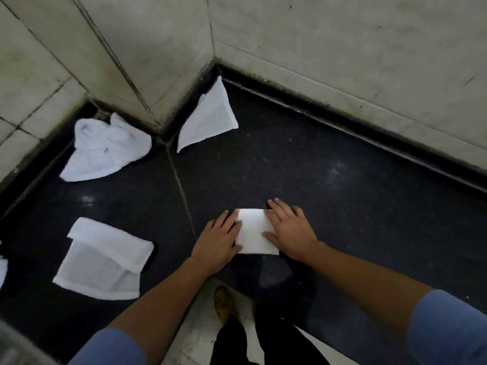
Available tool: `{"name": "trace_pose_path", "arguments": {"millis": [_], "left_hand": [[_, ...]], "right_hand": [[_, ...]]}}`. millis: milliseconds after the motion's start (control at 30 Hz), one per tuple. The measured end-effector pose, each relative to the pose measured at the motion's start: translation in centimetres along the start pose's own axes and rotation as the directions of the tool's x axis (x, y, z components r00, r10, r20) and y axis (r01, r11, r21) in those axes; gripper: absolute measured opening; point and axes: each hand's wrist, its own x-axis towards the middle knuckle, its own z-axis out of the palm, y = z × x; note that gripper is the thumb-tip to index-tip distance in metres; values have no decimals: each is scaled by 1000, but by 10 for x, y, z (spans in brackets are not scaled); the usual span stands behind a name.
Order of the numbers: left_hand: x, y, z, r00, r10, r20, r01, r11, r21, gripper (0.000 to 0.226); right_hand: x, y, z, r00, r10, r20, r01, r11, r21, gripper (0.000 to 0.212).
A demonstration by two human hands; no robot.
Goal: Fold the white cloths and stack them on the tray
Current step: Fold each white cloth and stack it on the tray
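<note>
Black stone tabletop (pixel 329 180) carries a half-folded cloth (pixel 100 262), a crumpled cloth (pixel 105 151) and a triangular cloth (pixel 208 119); an edge cloth (pixel 2 270) is cut off at left. Left hand (pixel 218 241) and right hand (pixel 290 230) press the small folded cloth (pixel 254 233) flat near the front, grips straight-fingered.

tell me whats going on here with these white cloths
A person is folding cloths on a dark counter. The left hand and right hand both press flat on a small folded cloth near the front edge. Three more lie behind and to the left: a crumpled cloth, a triangular cloth against the wall, and a half-folded cloth.
</note>
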Motion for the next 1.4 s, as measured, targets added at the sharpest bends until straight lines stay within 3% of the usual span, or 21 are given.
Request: {"name": "trace_pose_path", "arguments": {"millis": [100,200,333,533,733,967,1167,1400], "left_hand": [[-13,-1,-3,987,-103,-123,92,991,-93,51],[-33,-8,-2,970,-197,-141,181,976,-118,43],[-61,-18,0,943,-278,-184,257,958,-130,34],[-76,-22,-16,942,-259,-214,237,964,-123,24],[-63,-5,-46,976,-66,-207,61,998,-28,24],[-43,91,-70,954,238,-183,-229,971,69,25],[-43,220,-76,817,549,-177,-515,832,206,25],[-65,401,-56,637,760,-131,-691,638,339,23]], "right_hand": [[30,-4,-19,998,-9,57,4,997,73,57],[55,-13,-33,976,25,216,-43,996,80,48],[62,-22,-37,927,67,369,-154,965,211,31],[29,-15,-51,926,117,360,-291,827,480,17],[-56,-2,-71,933,328,148,-355,771,529,25],[-211,28,-81,791,609,-55,-524,721,454,18],[-360,55,-64,630,762,-151,-676,633,377,26],[-548,81,-24,445,877,-180,-791,480,380,27]]}}
